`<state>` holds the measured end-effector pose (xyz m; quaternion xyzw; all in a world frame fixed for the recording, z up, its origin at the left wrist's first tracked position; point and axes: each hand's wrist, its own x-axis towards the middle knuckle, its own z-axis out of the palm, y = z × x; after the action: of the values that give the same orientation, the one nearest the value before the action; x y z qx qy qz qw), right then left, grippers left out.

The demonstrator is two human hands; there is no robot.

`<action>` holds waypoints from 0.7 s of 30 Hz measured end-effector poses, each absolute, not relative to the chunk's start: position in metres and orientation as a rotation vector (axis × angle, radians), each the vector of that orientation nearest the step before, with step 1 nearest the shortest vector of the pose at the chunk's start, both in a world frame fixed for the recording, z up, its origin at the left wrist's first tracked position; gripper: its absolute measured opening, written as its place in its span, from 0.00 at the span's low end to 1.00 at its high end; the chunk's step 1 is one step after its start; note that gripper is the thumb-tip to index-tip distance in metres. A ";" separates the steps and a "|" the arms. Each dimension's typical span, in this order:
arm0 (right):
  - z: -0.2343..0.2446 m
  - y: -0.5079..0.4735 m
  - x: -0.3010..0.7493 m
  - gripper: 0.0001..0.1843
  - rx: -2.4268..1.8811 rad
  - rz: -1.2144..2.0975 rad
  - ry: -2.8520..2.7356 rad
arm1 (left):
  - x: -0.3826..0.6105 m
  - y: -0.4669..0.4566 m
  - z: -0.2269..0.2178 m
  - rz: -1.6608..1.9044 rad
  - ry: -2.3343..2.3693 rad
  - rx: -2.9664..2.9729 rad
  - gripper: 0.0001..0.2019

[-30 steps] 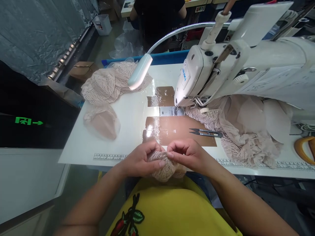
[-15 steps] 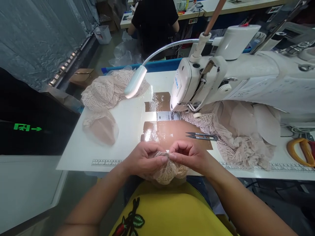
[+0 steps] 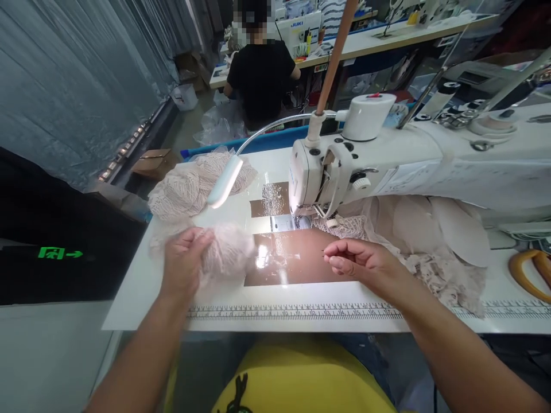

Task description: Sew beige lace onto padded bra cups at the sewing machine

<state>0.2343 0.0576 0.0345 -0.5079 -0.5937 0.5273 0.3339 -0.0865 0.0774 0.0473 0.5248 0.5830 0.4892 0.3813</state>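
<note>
My left hand is closed on a blurred beige lace piece, holding it just above the left part of the white table. My right hand rests on the brown taped patch in front of the needle. Its fingers are curled, and a thin dark tip of the thread snips pokes out to the left. The white sewing machine stands right behind both hands.
A heap of lace pieces lies at the back left under the gooseneck lamp. More lace and beige cups are piled on the right. Orange-handled scissors lie far right. A person in black works at a bench behind.
My hands have parted. The left carried the lace piece from my lap up and to the left over the table; the right moved forward onto the snips. The camera tilted up.
</note>
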 end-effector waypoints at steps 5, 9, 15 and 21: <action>0.044 0.067 0.235 0.12 -1.458 1.072 -1.854 | -0.039 0.111 0.039 0.919 1.663 2.440 0.13; 0.048 0.087 0.220 0.12 -1.505 0.887 -2.074 | 0.028 0.117 0.005 0.520 1.444 2.621 0.11; 0.015 0.099 0.208 0.14 -1.392 0.629 -2.337 | 0.049 0.098 0.000 0.314 1.293 2.669 0.11; -0.007 0.094 0.199 0.16 -1.427 0.294 -2.566 | 0.014 0.113 0.023 0.325 1.091 2.519 0.14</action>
<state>0.1987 0.0938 -0.0068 -0.4815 -0.8656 0.0990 0.0953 0.0142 0.1135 0.0234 0.8951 0.3877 0.1155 0.1875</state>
